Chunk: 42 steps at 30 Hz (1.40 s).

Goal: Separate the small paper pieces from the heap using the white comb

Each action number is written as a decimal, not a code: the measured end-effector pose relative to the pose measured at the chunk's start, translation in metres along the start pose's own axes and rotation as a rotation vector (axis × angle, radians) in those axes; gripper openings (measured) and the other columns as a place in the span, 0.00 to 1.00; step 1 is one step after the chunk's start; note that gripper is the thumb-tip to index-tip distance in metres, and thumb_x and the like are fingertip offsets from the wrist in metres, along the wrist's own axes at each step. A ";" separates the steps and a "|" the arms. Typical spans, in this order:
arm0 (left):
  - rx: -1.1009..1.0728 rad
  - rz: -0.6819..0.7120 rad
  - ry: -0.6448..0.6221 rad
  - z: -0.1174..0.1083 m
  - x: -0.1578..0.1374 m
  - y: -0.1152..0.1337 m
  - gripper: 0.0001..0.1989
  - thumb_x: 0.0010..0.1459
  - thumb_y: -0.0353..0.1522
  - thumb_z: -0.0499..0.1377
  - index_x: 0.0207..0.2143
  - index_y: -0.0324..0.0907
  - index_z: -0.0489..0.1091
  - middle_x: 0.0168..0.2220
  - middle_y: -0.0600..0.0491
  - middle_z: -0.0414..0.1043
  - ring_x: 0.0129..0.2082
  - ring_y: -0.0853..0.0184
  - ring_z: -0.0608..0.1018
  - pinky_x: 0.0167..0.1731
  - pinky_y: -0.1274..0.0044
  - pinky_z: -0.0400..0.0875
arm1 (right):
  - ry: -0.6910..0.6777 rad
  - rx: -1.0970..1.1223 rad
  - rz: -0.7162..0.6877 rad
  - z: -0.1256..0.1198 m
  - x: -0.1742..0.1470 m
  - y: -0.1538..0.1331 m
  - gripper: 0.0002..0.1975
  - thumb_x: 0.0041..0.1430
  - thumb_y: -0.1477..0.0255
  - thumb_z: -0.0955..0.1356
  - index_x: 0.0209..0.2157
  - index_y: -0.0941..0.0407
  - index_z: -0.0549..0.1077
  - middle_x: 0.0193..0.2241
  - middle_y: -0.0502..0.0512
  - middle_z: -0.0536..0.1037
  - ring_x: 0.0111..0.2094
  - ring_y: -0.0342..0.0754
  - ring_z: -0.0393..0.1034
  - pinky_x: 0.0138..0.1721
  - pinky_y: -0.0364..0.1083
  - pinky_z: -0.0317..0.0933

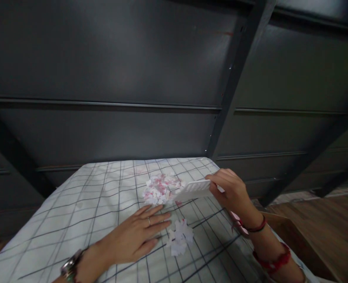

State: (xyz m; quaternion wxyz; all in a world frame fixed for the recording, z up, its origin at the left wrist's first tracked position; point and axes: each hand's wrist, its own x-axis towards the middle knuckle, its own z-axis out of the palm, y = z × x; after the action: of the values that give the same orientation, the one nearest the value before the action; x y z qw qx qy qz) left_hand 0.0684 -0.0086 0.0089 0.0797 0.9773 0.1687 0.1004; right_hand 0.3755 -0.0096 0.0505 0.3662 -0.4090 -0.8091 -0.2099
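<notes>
"What's nearest?"

"The left hand (135, 237), fingers slightly spread on the table (103, 204), well short of its far edge. A careless sweep could scatter the small paper pile (180, 237) just beside it toward the right edge."

"And beyond?"

"The right hand (229, 190), fingers pinching a slotted white plastic piece (195, 190) near the right edge. Too hard a push could send the larger pink-marked paper pile (162, 188) over the far edge."

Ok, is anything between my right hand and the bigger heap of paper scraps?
Only the white slotted piece in your right hand, which extends to the right side of the bigger heap; nothing else visible.
</notes>
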 end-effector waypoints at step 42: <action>-0.024 -0.251 0.262 0.001 -0.009 0.006 0.19 0.66 0.31 0.43 0.58 0.47 0.57 0.60 0.51 0.56 0.58 0.62 0.61 0.55 0.65 0.59 | -0.155 0.002 0.018 -0.005 0.000 -0.003 0.10 0.53 0.80 0.59 0.28 0.58 0.71 0.24 0.54 0.71 0.28 0.46 0.63 0.34 0.46 0.57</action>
State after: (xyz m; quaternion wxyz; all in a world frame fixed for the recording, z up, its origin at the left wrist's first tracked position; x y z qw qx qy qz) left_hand 0.0621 -0.0178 0.0073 0.0806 0.9261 0.2972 0.2179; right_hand 0.3748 -0.0145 0.0535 0.3049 -0.4310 -0.8314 -0.1735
